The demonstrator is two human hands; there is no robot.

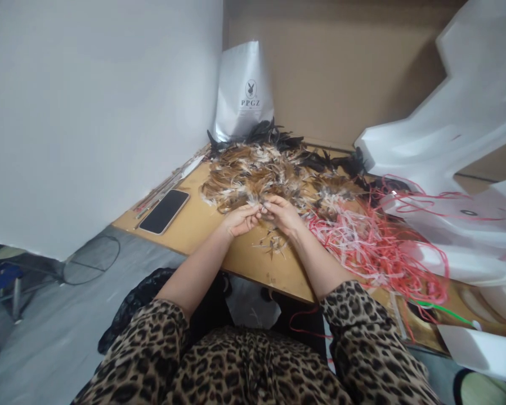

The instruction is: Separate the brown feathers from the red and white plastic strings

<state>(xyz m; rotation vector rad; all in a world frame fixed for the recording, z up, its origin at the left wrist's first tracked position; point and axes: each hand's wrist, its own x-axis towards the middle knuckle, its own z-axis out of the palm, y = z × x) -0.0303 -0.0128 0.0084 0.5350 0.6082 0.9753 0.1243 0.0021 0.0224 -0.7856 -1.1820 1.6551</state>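
Note:
My left hand (243,219) and my right hand (280,215) meet fingertip to fingertip over the front of the table, both closed in a pinch. Between them is a small pale feather (253,200), its lower end hidden by the fingers. Just beyond lies a wide heap of brown and white feathers (253,169), with black feathers (273,135) along its back. A few small loose feathers (273,243) lie on the wood below my hands. To the right of my right forearm spreads a tangle of red and pink ribbon (362,242).
A phone (165,211) lies at the table's left, beside thin sticks (172,180) along the wall. Behind the feathers stands a white printed bag (246,93). Large white foam-like pieces (459,135) rise on the right. A green strip (447,311) lies near the right front.

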